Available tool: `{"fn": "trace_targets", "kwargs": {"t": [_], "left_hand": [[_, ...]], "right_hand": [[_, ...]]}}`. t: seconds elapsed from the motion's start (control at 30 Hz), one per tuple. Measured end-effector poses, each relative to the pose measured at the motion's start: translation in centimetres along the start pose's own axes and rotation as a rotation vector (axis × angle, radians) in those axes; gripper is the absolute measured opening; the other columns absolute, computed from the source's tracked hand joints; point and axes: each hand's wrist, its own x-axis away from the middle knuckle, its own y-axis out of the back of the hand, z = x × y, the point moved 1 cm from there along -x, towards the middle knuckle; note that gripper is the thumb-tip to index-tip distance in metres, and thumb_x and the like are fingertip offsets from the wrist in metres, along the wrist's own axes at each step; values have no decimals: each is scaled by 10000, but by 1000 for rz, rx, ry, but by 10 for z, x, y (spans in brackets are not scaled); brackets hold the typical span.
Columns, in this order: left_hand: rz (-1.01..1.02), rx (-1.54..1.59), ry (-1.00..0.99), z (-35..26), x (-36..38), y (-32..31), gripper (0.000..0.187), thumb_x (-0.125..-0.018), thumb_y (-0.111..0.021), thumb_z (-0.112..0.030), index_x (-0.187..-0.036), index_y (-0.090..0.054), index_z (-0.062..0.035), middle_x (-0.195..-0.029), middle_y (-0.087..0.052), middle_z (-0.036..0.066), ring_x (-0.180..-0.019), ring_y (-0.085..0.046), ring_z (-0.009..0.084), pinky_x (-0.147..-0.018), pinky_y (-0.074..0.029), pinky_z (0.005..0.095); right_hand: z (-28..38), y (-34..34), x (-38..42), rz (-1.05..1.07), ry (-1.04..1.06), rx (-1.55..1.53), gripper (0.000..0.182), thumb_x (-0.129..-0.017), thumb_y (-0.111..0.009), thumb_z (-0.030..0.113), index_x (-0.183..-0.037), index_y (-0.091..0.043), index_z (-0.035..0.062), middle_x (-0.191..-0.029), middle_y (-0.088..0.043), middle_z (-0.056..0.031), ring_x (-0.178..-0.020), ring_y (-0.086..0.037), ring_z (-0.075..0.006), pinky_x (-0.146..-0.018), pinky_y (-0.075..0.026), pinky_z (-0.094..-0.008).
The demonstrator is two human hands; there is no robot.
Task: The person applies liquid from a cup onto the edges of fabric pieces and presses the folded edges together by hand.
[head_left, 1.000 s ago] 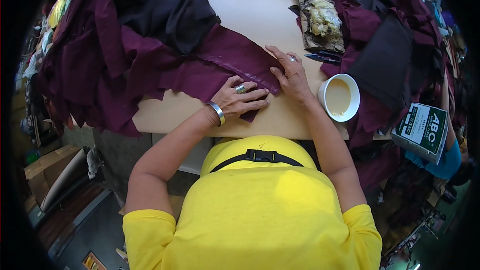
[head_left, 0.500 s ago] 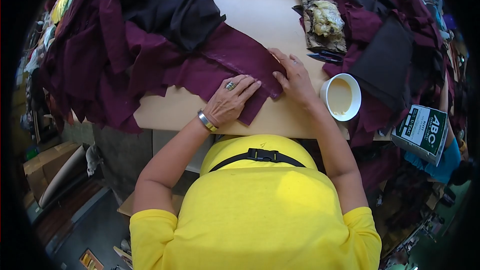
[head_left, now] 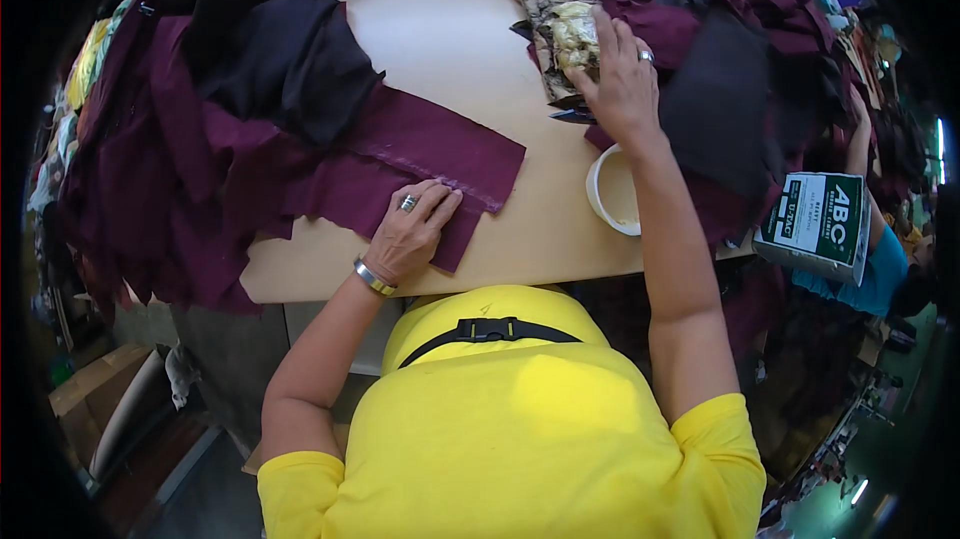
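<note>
Maroon fabric strip [head_left: 420, 154] pinned flat on table [head_left: 450, 19] by left hand [head_left: 410, 229], fingers spread open. Right hand [head_left: 625, 89] extended, open, over patterned pouch [head_left: 560, 39]; nothing gripped. Fetching step judged underway; small snips [head_left: 572, 116] beside pouch likely needed next.

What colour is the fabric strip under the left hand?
Deep maroon: the fabric strip under the left hand shows best in the head view.

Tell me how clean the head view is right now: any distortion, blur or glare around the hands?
Head view: strong fisheye, black vignette at the corners, table edges bowed. Left hand flat on the maroon cloth, sharp. Right hand by the patterned pouch, slightly soft. Even light, no glare.
</note>
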Motion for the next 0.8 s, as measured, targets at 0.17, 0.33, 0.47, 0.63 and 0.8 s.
{"fn": "trace_targets", "kwargs": {"t": [0.17, 0.33, 0.47, 0.63, 0.8], "left_hand": [[0, 17, 5, -1, -1, 1, 488, -658, -538, 18, -1143, -545, -29, -1094, -513, 117, -1070, -492, 278, -910, -390, 398], [-14, 50, 10, -2, -2, 3, 554, -605, -546, 60, -1153, -544, -29, -1099, -507, 135, -1065, -486, 311, -925, -393, 418], [1, 70, 23, -3, -1, 4, 558, -607, -545, 61, -1158, -542, -29, -1105, -506, 141, -1073, -482, 316, -930, -390, 421], [-13, 77, 13, -1, -1, 3, 564, -605, -546, 62, -1161, -537, -28, -1102, -504, 142, -1079, -479, 318, -930, -387, 424], [-18, 83, 14, 0, -2, 0, 561, -603, -545, 62, -1156, -538, -32, -1100, -504, 135, -1091, -475, 311, -931, -386, 421]], "right_hand": [[-17, -30, -24, 207, -145, 2, 903, -652, -725, 349, -1377, -228, 141, -1111, -474, -191, -1007, -537, -389, -842, -447, -460], [-36, 12, -38, 64, -325, -746, 857, -640, -734, 305, -1351, -338, 39, -1153, -549, -195, -1014, -558, -246, -881, -426, -312], [-30, 93, 12, 91, -238, -703, 833, -597, -736, 238, -1322, -366, 60, -1090, -578, -201, -1044, -570, -280, -876, -445, -330], [-7, 115, 102, 45, -29, -262, 821, -571, -688, 92, -1321, -358, 35, -1261, -468, -188, -1169, -453, -352, -974, -370, -386], [-4, 93, 144, 65, -129, -170, 871, -588, -743, 156, -1347, -330, 47, -1297, -415, -212, -1163, -445, -371, -963, -372, -408]]}}
